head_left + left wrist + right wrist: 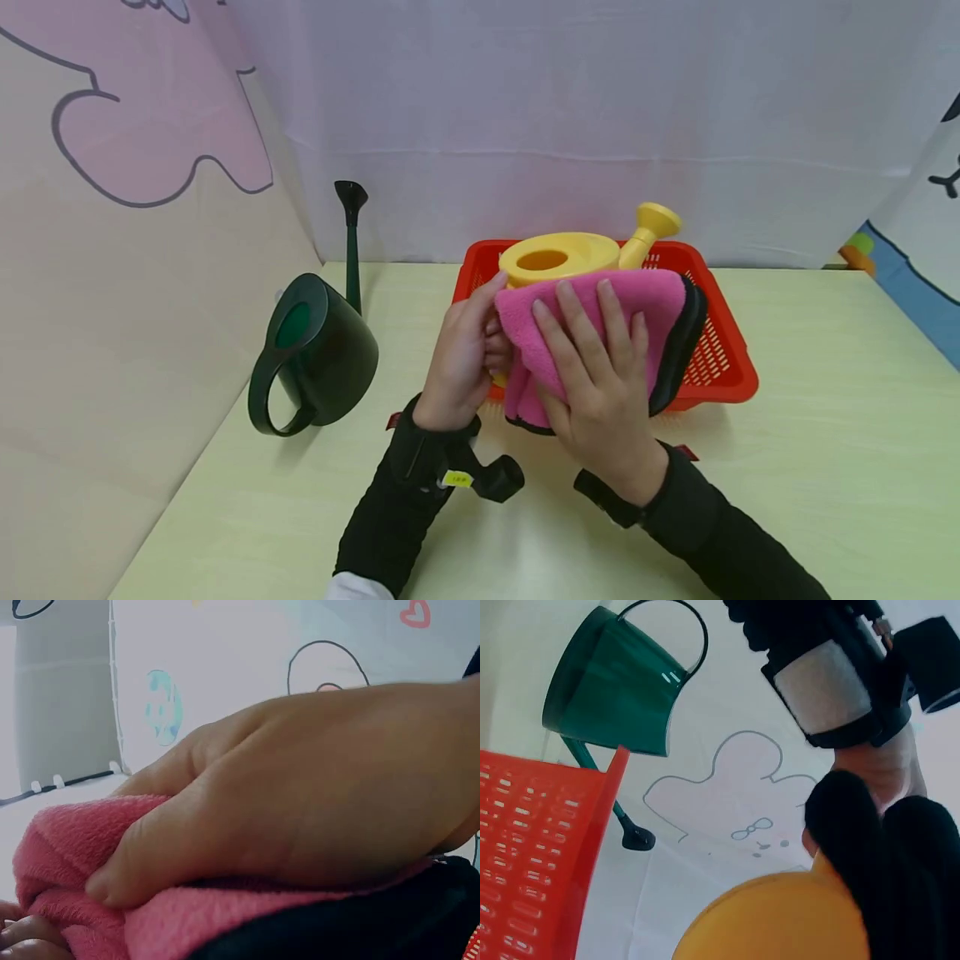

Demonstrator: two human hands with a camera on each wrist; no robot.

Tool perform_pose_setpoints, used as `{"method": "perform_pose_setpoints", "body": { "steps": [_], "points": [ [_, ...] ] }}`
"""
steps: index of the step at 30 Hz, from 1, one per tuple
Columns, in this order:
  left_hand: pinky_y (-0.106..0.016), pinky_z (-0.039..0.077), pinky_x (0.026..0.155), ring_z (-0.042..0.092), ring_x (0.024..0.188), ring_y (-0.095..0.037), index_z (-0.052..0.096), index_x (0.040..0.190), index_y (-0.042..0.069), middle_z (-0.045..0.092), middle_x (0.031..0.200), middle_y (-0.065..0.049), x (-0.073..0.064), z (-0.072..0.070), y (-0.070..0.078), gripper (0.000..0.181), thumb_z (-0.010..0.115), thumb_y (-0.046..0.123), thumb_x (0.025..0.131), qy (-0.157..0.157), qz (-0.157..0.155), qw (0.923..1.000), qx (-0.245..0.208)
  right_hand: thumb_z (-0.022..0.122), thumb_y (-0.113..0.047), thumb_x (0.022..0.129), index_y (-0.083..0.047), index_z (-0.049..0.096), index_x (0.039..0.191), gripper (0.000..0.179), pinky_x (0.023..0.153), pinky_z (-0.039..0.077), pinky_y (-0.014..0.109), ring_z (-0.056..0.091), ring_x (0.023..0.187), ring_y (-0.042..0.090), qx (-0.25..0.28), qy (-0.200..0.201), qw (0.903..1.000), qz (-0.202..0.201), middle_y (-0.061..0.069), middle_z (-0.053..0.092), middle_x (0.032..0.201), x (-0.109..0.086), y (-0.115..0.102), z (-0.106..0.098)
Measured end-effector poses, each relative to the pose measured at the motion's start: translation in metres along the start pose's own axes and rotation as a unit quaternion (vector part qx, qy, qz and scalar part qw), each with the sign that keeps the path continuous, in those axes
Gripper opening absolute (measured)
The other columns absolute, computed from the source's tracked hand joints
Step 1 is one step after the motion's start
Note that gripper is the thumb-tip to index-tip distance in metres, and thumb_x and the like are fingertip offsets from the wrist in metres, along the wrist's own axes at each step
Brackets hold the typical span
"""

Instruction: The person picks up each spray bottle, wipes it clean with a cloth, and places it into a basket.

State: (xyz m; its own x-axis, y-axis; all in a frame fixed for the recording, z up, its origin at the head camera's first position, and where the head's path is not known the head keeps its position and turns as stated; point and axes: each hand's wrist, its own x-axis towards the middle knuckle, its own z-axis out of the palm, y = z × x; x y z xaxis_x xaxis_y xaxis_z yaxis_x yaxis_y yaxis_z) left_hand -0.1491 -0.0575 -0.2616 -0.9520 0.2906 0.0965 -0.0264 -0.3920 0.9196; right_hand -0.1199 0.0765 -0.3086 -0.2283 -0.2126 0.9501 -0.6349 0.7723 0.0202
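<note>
A yellow watering can (600,243) is raised at the front of the red basket, its spout pointing right. My left hand (459,358) grips it at the left side, the fingers curled and the thumb on top. The handle itself is mostly hidden. Over the can's near side lies a folded pink cloth (652,300) with a black border. My right hand (603,404) presses the cloth against the can with straight, spread fingers. In the left wrist view the right thumb lies on the cloth (82,825). The can's rounded yellow surface (780,922) shows in the right wrist view.
A red perforated basket (738,379) stands behind the can on the pale table (825,467). To the left is a dark green watering can (337,358), its long spout pointing toward the white back curtain (570,100).
</note>
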Motion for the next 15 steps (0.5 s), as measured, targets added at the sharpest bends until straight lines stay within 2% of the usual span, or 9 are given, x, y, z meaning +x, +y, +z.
{"method": "perform_pose_setpoints", "body": {
  "steps": [4,7,9,12,14,15],
  "points": [
    [-0.019,0.019,0.040,0.024,0.040,-0.006,0.032,0.055,0.015,0.028,0.046,0.006,-0.002,-0.002,0.003,0.044,0.040,0.031,0.095,-0.007,0.003,1.0000,0.005,0.046,-0.031,0.095,-0.010,0.044,0.135,0.046,0.113,0.014,0.049,0.025,0.138,0.029,0.054,0.028,0.9977,0.029,0.006,0.037,0.146,0.004,0.006,-0.002],
    [-0.020,0.017,0.041,0.023,0.040,-0.006,0.030,0.055,0.015,0.027,0.046,0.006,-0.003,-0.003,0.006,0.044,0.039,0.031,0.096,-0.018,0.001,0.9998,0.001,0.046,-0.033,0.095,-0.007,0.045,0.134,0.047,0.113,0.020,0.045,0.028,0.136,0.028,0.127,0.047,0.9887,0.064,0.007,0.039,0.144,0.008,0.011,-0.006],
    [-0.020,0.017,0.041,0.024,0.039,-0.006,0.029,0.055,0.015,0.027,0.045,0.006,-0.003,-0.004,0.008,0.045,0.037,0.031,0.096,-0.025,-0.003,0.9997,-0.004,0.046,-0.032,0.095,-0.001,0.043,0.133,0.050,0.111,0.027,0.039,0.032,0.133,0.029,0.193,0.050,0.9756,0.093,0.009,0.041,0.141,0.012,0.014,-0.010],
    [-0.021,0.016,0.040,0.023,0.038,-0.007,0.027,0.055,0.015,0.025,0.045,0.006,-0.004,-0.005,0.010,0.046,0.035,0.032,0.097,-0.037,-0.006,0.9992,-0.012,0.048,-0.022,0.093,0.010,0.040,0.129,0.049,0.103,0.037,0.029,0.042,0.122,0.024,0.288,0.046,0.9444,0.152,0.008,0.048,0.131,0.017,0.018,-0.017],
    [-0.021,0.016,0.040,0.024,0.037,-0.008,0.027,0.054,0.015,0.026,0.043,0.007,-0.005,-0.005,0.011,0.046,0.034,0.032,0.097,-0.040,-0.006,0.9991,-0.013,0.046,-0.013,0.091,0.016,0.039,0.122,0.043,0.093,0.044,0.022,0.049,0.109,0.017,0.322,0.045,0.9247,0.198,0.000,0.053,0.120,0.020,0.021,-0.021],
    [-0.021,0.017,0.040,0.024,0.037,-0.008,0.027,0.054,0.015,0.026,0.043,0.008,-0.005,-0.005,0.011,0.046,0.034,0.033,0.097,-0.041,-0.005,0.9990,-0.014,0.046,-0.010,0.090,0.017,0.040,0.119,0.039,0.089,0.045,0.019,0.051,0.103,0.013,0.328,0.042,0.9181,0.219,-0.004,0.054,0.113,0.020,0.022,-0.023]
  ]
}}
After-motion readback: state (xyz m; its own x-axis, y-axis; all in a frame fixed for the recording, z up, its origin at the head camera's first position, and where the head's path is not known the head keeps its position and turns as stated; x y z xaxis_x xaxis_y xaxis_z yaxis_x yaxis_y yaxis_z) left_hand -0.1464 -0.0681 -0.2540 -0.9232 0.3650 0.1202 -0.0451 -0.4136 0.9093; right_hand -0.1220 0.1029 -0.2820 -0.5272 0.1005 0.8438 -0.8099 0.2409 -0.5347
